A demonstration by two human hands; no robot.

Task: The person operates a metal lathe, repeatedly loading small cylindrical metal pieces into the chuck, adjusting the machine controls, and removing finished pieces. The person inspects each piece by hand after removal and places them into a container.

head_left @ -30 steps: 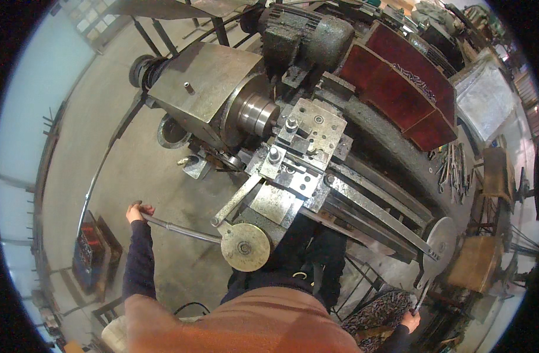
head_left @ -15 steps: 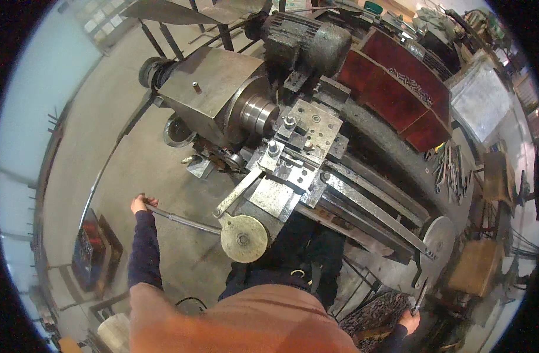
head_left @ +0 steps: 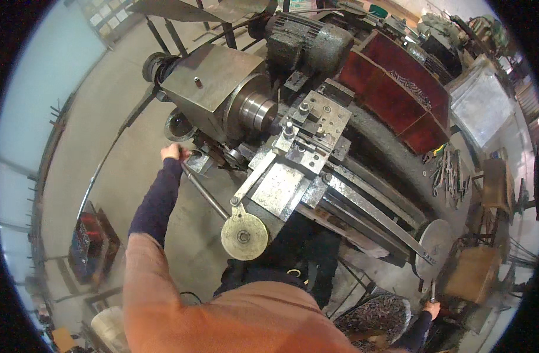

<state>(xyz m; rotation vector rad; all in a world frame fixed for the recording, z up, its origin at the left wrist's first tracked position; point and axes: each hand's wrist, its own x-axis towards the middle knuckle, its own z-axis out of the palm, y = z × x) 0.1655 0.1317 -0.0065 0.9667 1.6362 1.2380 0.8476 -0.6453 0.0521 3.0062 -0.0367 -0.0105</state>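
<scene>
At the left, my left hand [head_left: 172, 153] is closed round the end of a long metal lever [head_left: 206, 193]. This lever runs to a pale round disc [head_left: 244, 237], which a flat link [head_left: 254, 177] joins to the tool slide [head_left: 316, 138] of a small lathe. At the lower right, my right hand [head_left: 433, 309] grips a short handle [head_left: 433, 289] below a grey disc [head_left: 435, 248]. A long flat bar [head_left: 378, 216] links that disc to the slide. Beside the slide is the shiny round spindle nose [head_left: 259, 112] on the headstock [head_left: 213, 76]; what it holds is too small to make out.
An oily motor [head_left: 307, 44] stands behind the headstock. Red bins [head_left: 393, 88] with small metal parts sit at the back right, near several wrenches [head_left: 449, 176]. A container of dark metal pieces [head_left: 375, 320] lies by my right forearm. A red box [head_left: 90, 244] is at far left.
My left hand has pushed its lever forward and right, turning the pale disc and shifting the upper slide slightly right. My right hand has moved right with its handle, turning the grey disc.
</scene>
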